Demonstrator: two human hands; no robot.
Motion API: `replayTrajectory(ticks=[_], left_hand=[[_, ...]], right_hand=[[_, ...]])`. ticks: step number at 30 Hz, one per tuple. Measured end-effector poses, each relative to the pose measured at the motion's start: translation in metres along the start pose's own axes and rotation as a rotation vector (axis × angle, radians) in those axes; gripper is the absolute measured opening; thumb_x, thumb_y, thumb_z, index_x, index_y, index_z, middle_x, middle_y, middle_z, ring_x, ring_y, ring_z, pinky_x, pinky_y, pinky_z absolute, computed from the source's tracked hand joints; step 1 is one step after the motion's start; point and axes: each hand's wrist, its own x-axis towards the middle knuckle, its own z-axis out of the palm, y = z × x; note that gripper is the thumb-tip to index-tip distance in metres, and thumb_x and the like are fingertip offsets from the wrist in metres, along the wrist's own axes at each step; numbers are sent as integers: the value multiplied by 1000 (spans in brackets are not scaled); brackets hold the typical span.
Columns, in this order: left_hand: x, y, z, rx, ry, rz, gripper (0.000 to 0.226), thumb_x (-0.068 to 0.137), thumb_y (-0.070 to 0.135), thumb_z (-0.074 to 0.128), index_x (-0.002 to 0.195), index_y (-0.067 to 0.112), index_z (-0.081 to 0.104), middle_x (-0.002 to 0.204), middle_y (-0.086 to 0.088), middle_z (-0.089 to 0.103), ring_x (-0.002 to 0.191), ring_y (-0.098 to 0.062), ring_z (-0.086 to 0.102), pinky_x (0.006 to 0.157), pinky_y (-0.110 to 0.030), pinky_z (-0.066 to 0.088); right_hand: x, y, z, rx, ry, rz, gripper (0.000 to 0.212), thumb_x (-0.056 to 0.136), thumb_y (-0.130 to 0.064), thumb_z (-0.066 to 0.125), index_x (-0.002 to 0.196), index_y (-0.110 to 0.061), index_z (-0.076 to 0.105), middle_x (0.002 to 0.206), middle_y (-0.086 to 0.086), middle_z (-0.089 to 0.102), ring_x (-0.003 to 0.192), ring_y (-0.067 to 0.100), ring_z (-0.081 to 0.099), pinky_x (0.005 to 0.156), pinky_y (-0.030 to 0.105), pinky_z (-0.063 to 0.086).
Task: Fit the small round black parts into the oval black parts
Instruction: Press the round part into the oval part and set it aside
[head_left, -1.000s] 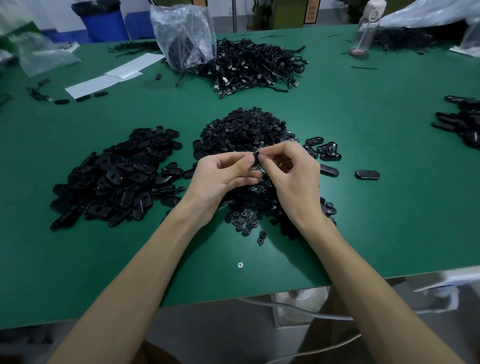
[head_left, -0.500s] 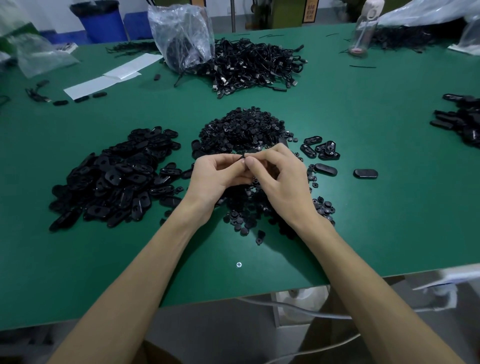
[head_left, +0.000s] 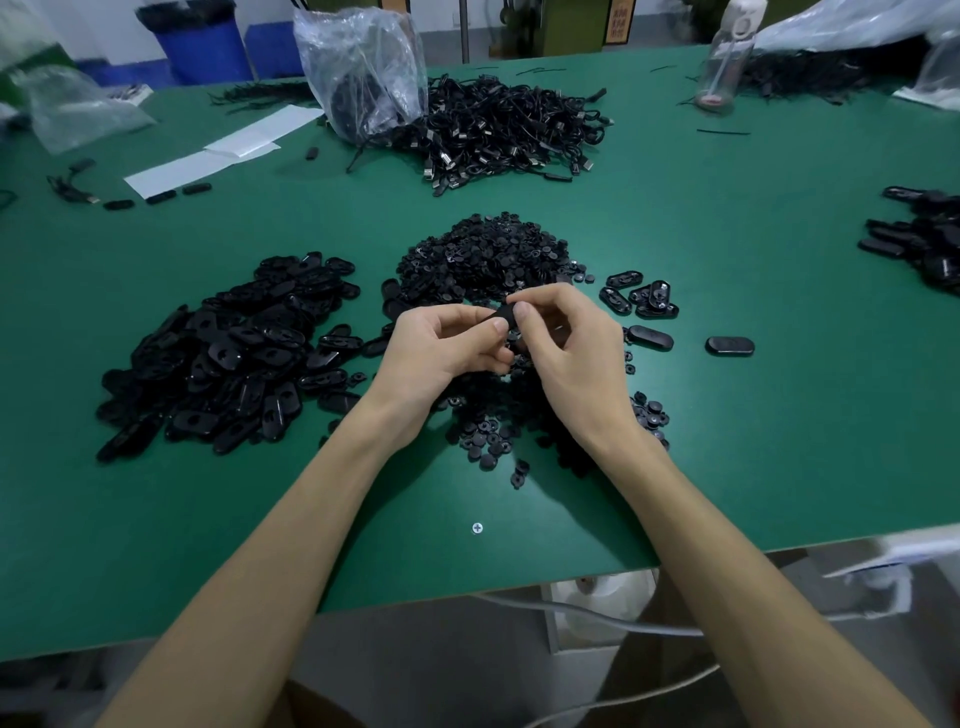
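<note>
Both hands met just above the bench (head_left: 779, 441), fingertips together; the left hand (head_left: 441, 348) pinched one oval (head_left: 503, 315) between thumb and forefinger, its other fingers curled under; the right hand (head_left: 566, 353) pinched the same oval from the other end with thumb and forefinger, the rest of its fingers loosely bent; whether a round already sat in that oval could not be told, since the fingers hid most of it; the step in hand looked like pressing a round into the oval's seat, or checking that fit; the round pile (head_left: 488, 254) lay just beyond and beneath both hands, spilling back toward the wrists; the oval pile (head_left: 234, 353) lay near the left hand on its outer side; a small group of ovals (head_left: 644, 296) lay just beyond the right hand on its outer side, with a lone oval (head_left: 729, 346) farther out, perhaps finished ones; the next move probably called for a firm squeeze until the round seated flush, then setting the piece down on the right hand's side; the parts were small and all black, so feel would matter more than sight.
</note>
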Motion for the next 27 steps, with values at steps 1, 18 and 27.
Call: replayTrajectory(ticks=[1, 18, 27], left_hand=[[0, 0, 0, 0, 3, -2, 20, 95, 9, 73, 107, -8, 73, 86, -11, 74, 77, -22, 72, 78, -33, 61], [-3, 4, 1, 13, -15, -41, 20, 98, 6, 68, 109, -11, 71, 85, -21, 73, 76, -25, 72, 78, -34, 61], [-6, 7, 11, -17, 31, -93, 17, 97, -6, 59, 90, -3, 74, 84, -17, 76, 75, -23, 75, 72, -29, 62]], right_hand=[[0, 0, 0, -2, 0, -3, 11, 101, -15, 64, 105, -16, 74, 94, -6, 72, 83, 6, 66, 76, 21, 51], [-3, -6, -1, -17, -5, -32, 7, 98, -14, 67, 99, -13, 73, 88, -4, 70, 78, 8, 63, 72, 19, 49], [-5, -6, 1, -98, -40, -93, 3, 96, -13, 70, 95, -11, 72, 89, -1, 68, 78, 8, 62, 72, 13, 47]])
